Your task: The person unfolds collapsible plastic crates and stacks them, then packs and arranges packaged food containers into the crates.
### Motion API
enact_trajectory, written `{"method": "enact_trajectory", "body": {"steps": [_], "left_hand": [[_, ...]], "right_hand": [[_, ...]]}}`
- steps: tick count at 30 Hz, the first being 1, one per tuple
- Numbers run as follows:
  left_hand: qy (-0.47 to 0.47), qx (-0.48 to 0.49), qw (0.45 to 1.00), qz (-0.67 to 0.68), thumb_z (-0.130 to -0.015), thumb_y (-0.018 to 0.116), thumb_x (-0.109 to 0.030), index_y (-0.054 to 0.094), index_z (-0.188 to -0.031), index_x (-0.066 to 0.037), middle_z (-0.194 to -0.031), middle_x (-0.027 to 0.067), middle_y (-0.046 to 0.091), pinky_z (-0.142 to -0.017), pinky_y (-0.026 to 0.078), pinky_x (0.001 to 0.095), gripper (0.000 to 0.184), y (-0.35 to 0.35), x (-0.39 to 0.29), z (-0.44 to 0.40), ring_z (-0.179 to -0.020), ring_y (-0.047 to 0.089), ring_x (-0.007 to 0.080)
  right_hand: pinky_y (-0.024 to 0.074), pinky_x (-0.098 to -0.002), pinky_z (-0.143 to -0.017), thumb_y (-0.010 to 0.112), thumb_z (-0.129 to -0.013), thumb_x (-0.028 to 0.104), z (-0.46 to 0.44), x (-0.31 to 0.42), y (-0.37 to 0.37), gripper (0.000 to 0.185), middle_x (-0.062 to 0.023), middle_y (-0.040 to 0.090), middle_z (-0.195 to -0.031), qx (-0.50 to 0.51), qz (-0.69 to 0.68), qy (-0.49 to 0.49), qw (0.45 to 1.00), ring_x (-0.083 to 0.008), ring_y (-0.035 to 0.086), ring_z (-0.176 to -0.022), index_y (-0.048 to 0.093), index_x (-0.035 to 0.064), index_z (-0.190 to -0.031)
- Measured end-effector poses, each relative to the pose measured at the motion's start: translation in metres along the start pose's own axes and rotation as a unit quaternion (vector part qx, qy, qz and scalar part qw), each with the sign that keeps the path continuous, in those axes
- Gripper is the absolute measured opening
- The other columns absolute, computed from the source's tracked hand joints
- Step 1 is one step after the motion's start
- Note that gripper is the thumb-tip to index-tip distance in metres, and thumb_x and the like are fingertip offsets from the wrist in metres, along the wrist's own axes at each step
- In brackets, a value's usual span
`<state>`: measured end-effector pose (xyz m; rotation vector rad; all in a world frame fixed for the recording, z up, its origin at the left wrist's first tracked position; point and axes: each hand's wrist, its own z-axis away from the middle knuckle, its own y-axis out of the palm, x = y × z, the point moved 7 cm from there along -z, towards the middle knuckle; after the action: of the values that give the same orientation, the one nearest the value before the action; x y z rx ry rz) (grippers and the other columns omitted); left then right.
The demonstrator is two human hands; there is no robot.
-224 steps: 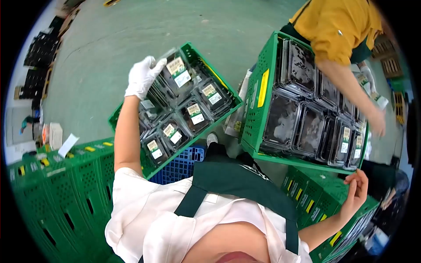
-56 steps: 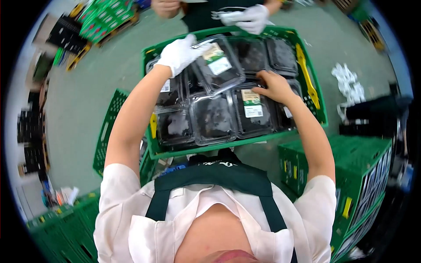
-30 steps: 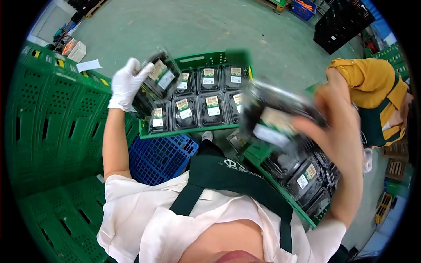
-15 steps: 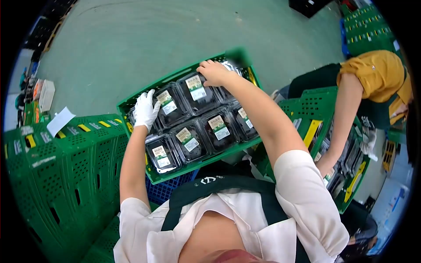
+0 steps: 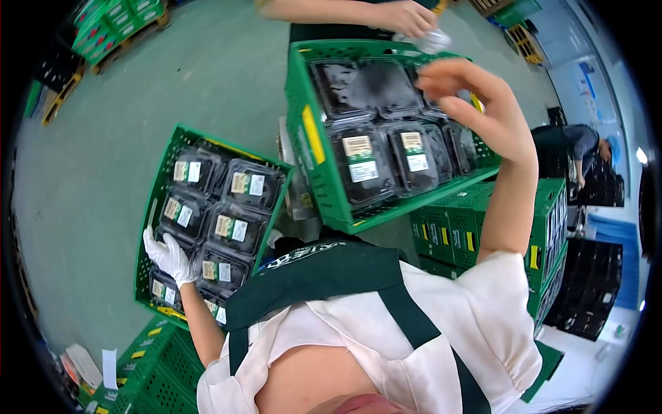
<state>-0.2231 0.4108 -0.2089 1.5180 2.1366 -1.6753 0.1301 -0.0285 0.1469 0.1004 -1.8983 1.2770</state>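
Observation:
My left hand (image 5: 169, 257), in a white glove, rests at the side of a green crate (image 5: 272, 228) to the left. Its fingers are apart, over the clear-lidded packs beside the crate wall. Labelled packs (image 5: 231, 228) with dark contents fill that crate in two rows. My bare right hand (image 5: 483, 100) hovers above a second green crate (image 5: 303, 103), slightly blurred, its curved fingers apart and nothing in them. Beneath it are more dark packs (image 5: 362, 165), the front ones labelled. The far packs (image 5: 345, 90) show no labels.
Across the right crate is another person's bare hand (image 5: 410, 17), close to a white glove (image 5: 433, 41). Green crates (image 5: 476, 228) are stacked at the right, others (image 5: 158, 366) at the lower left. Black crates (image 5: 586, 286) stand farther right, with a person (image 5: 583, 148) bending behind them.
My view has swung to the right. My right hand has left the packs in the labelled crate and is over the other crate. My left hand stays at the first crate.

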Motion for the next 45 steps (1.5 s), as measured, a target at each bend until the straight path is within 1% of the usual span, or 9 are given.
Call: {"method": "enact_trajectory", "body": {"steps": [6, 12, 19, 30, 35, 36, 39, 43, 45], "left_hand": [[0.157, 0.149, 0.928, 0.304, -0.091, 0.056, 0.005, 0.058, -0.127, 0.000, -0.129, 0.0147, 0.060, -0.105, 0.044, 0.0371, 0.037, 0.003, -0.330, -0.007, -0.122, 0.056, 0.0273], [0.442, 0.400, 0.792, 0.132, -0.099, 0.054, -0.021, 0.064, -0.108, -0.001, -0.104, 0.0209, 0.066, -0.088, 0.053, 0.0426, 0.023, 0.105, -0.538, 0.081, -0.099, 0.065, 0.0360], [0.402, 0.390, 0.812, -0.163, -0.096, 0.052, -0.046, 0.068, -0.091, -0.001, -0.087, 0.0188, 0.067, -0.076, 0.053, 0.0462, 0.049, 0.192, -0.555, 0.088, -0.086, 0.066, 0.0343], [0.340, 0.501, 0.790, -0.098, -0.097, 0.040, -0.063, 0.060, -0.105, -0.002, -0.091, 0.0265, 0.068, -0.083, 0.052, 0.0499, 0.065, 0.209, -0.529, 0.086, -0.089, 0.067, 0.0414], [0.362, 0.397, 0.843, 0.016, -0.094, 0.056, -0.050, 0.061, -0.091, -0.007, -0.073, 0.0166, 0.068, -0.065, 0.055, 0.0483, 0.043, 0.100, -0.587, 0.066, -0.073, 0.069, 0.0374], [0.358, 0.391, 0.848, 0.013, -0.092, 0.059, -0.044, 0.062, -0.084, -0.008, -0.070, 0.0143, 0.067, -0.059, 0.054, 0.0459, 0.037, 0.068, -0.596, 0.068, -0.067, 0.068, 0.0348], [0.463, 0.104, 0.874, 0.108, -0.082, 0.074, -0.038, 0.057, -0.070, -0.013, -0.058, 0.0039, 0.051, -0.048, 0.046, 0.0368, 0.032, -0.027, -0.581, 0.061, -0.053, 0.056, 0.0217], [0.307, 0.071, 0.926, 0.209, -0.075, 0.085, -0.022, 0.063, -0.077, -0.007, -0.062, 0.0049, 0.054, -0.044, 0.039, 0.0323, 0.027, -0.135, -0.510, -0.002, -0.048, 0.049, 0.0182], [0.089, 0.025, 0.977, 0.190, -0.080, 0.081, -0.013, 0.063, -0.082, -0.005, -0.063, -0.0062, 0.051, -0.048, 0.029, 0.0202, 0.020, -0.175, -0.445, -0.017, -0.055, 0.040, 0.0012]], "right_hand": [[0.0500, -0.0255, -0.084, 0.066, -0.093, 0.009, 0.194, -0.132, -0.042, 0.027, -0.0041, 0.069, -0.096, -0.192, -0.084, 0.273, 0.939, -0.0111, 0.064, -0.093, 0.064, -0.0006, -0.118], [0.0511, -0.0284, -0.073, 0.070, -0.088, 0.007, 0.237, -0.194, -0.018, 0.026, -0.0080, 0.070, -0.091, -0.157, -0.035, 0.267, 0.950, -0.0142, 0.064, -0.079, 0.065, -0.0017, -0.112], [0.0529, -0.0338, -0.074, 0.071, -0.087, 0.012, 0.233, -0.239, -0.015, 0.024, -0.0126, 0.068, -0.092, -0.128, 0.054, 0.243, 0.960, -0.0253, 0.066, -0.078, 0.066, 0.0018, -0.108], [0.0515, -0.0336, -0.076, 0.070, -0.085, 0.005, 0.179, -0.198, -0.019, 0.025, -0.0106, 0.066, -0.092, -0.129, 0.039, 0.102, 0.986, -0.0240, 0.065, -0.083, 0.065, 0.0016, -0.109], [0.0501, -0.0323, -0.077, 0.070, -0.084, 0.003, 0.117, -0.132, -0.040, 0.024, -0.0125, 0.064, -0.092, -0.135, 0.027, -0.017, 0.990, -0.0261, 0.064, -0.086, 0.065, 0.0008, -0.107], [0.0501, -0.0283, -0.082, 0.064, -0.090, 0.002, 0.104, -0.130, -0.043, 0.021, -0.0072, 0.069, -0.098, -0.101, 0.025, 0.003, 0.995, -0.0153, 0.064, -0.090, 0.065, -0.0004, -0.111], [0.0468, -0.0258, -0.083, 0.059, -0.098, 0.016, 0.049, -0.144, -0.032, 0.023, -0.0032, 0.069, -0.100, -0.057, -0.212, 0.053, 0.974, -0.0086, 0.059, -0.093, 0.065, -0.0004, -0.114], [0.0458, -0.0360, -0.097, 0.059, -0.097, 0.033, -0.042, -0.180, 0.057, 0.044, -0.0154, 0.065, -0.118, 0.042, -0.067, -0.006, 0.997, -0.0268, 0.061, -0.110, 0.061, -0.0022, -0.123], [0.0442, -0.0429, -0.102, 0.059, -0.095, 0.042, -0.097, -0.217, 0.117, 0.056, -0.0223, 0.060, -0.129, 0.049, 0.101, -0.029, 0.993, -0.0364, 0.056, -0.120, 0.057, -0.0022, -0.130]]}}
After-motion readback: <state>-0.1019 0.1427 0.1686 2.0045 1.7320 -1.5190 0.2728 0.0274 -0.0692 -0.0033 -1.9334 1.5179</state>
